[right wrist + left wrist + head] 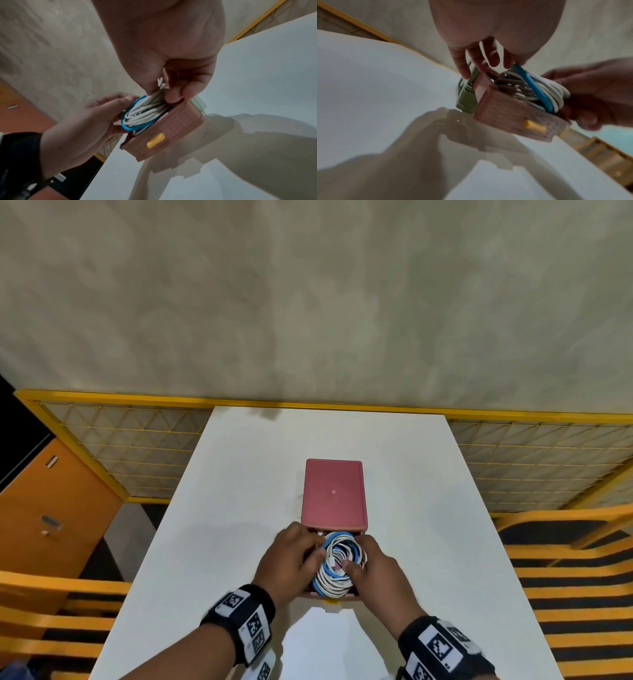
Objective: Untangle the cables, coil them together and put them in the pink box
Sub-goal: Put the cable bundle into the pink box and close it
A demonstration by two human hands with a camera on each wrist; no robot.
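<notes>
The pink box point(334, 494) stands mid-table with its drawer point(337, 596) pulled out toward me; the drawer front carries a yellow handle point(155, 140). A coil of white and blue cables point(339, 563) sits in the drawer, bulging above its rim. My left hand point(298, 553) grips the coil's left side, fingers on the blue loop point(130, 108) and thumb lower down. My right hand point(366, 563) pinches the right side of the coil point(145, 113) between thumb and fingers. The drawer's floor is hidden under the cables.
The white table point(411, 474) stands against a yellow mesh fence point(137, 440). An orange cabinet point(51, 508) is at the left and orange slatted benches point(565, 559) flank the table. A pale green part point(465, 100) shows beside the pink drawer.
</notes>
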